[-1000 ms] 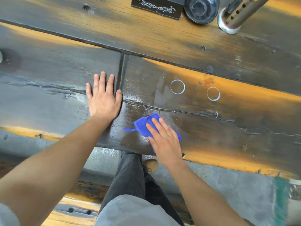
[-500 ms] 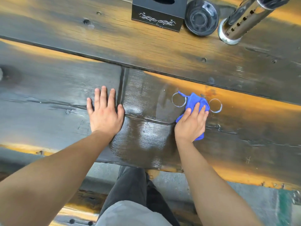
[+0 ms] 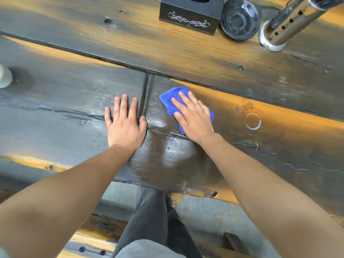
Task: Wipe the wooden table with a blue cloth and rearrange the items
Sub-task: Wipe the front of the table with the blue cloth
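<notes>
wooden table (image 3: 186, 53): rigid, damp sheen near the front edge. left hand (image 3: 125, 125): flat, fingers spread, holding nothing. right hand (image 3: 193, 118): open palm pressing blue cloth (image 3: 172, 97) on the middle plank; soft, light, likely bunches, so press at its centre.

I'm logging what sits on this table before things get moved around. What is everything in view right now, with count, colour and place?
wooden table: one, dark planks with orange patches, fills the view; glossy wet patch near the front edge
blue cloth: one, blue, under the right hand, mid-table
white ring mark: one, white, on the wood right of the cloth
black box: one, black with a white vine pattern, far edge
dark bowl: one, black, right of the box
metal tube: one, silver, perforated, far right
pale object: one, greyish, cut off at left edge, unclear
left hand: flat on the table, empty
right hand: pressed flat on the cloth
legs: dark trousers, below the table edge
</notes>
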Demonstrator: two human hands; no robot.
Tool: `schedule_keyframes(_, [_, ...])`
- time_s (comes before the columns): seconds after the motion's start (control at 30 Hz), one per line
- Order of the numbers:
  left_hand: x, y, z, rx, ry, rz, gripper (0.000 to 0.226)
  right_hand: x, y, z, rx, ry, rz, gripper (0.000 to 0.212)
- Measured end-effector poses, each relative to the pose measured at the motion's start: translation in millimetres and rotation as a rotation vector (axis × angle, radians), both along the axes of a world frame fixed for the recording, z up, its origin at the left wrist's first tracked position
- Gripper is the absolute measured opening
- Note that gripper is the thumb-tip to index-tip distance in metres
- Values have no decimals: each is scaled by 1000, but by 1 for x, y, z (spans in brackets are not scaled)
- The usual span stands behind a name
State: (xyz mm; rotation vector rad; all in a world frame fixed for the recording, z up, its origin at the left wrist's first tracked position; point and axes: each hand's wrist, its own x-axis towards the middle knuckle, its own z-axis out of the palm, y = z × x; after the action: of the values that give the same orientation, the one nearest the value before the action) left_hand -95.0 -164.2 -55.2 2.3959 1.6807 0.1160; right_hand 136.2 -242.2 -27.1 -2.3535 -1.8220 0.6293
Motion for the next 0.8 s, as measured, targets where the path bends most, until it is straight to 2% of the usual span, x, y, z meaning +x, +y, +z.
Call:
schedule_keyframes(0.2, [-1, 1, 0, 9, -10, 4, 64, -45, -72, -2, 42, -63, 171, 49])
schedule_keyframes(0.37, [-2, -1, 2, -14, -27, 21, 63, -69, -131, -8, 64, -105, 167, 50])
schedule_keyframes(0.43, [3, -7, 7, -41, -91, 63, 62, -68, -147, -8, 71, -118, 153, 51])
schedule_keyframes(0.53, [32, -34, 15, -90, -229, 76, 58, -56, -164, -9, 67, -135, 102, 51])
schedule_keyframes(0.63, [66, -69, 18, -118, -277, 43, 57, -36, -165, -8, 68, -139, -40, 51])
schedule_keyframes(0.7, [85, -84, 16, -123, -261, 87, 61, -20, -154, -8, 75, -146, -166, 51])
schedule_keyframes(0.8, [100, -94, 8, -89, -134, 143, 68, 5, -129, -10, 56, -137, -263, 52])
